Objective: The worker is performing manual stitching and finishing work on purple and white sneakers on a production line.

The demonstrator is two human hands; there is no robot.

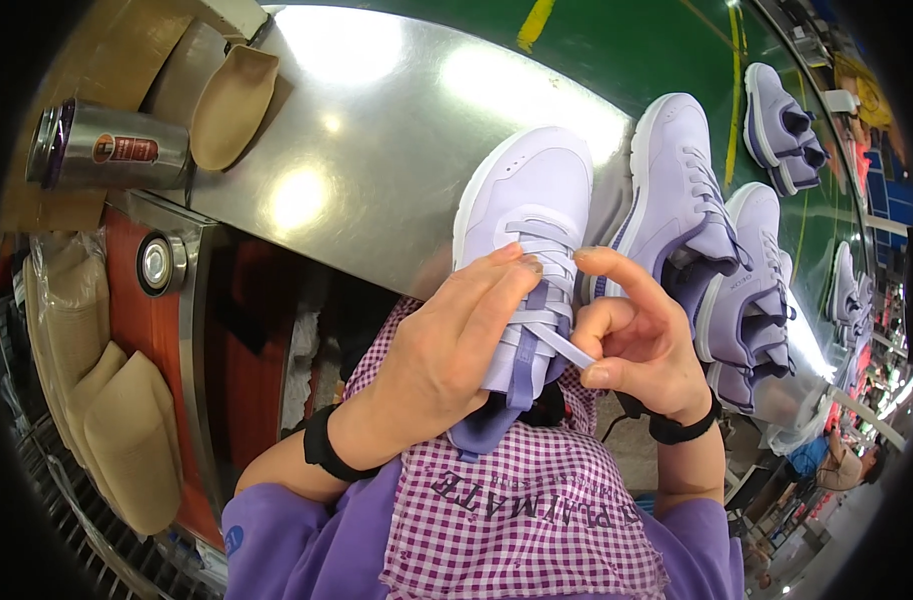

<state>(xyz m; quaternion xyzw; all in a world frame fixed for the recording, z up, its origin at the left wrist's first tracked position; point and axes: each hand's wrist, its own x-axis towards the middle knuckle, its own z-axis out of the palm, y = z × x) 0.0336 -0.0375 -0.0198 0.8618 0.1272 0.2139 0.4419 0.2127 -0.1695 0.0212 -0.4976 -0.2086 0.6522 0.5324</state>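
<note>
A lavender sneaker (537, 180) lies in front of me with its toe pointing away, partly over the metal table's near edge. My left hand (452, 335) lies across its left side, fingertips pressed on the crossed laces near the middle of the lacing. In my right hand (642, 340), thumb and index finger pinch the end of a flat pale lavender shoelace (557, 342), drawn out to the right of the tongue. The other right fingers are curled near the shoe's side. A darker purple strip (524, 365) runs down the tongue toward the heel opening.
A pair of lavender sneakers (677, 160) stands close to my right, with more shoes (777, 130) farther along the green surface (597, 45). At left are a steel tumbler (117, 148), a tan shoe-shaped insert (235, 105), and several tan inserts (127, 430) beside a reddish cabinet (162, 330).
</note>
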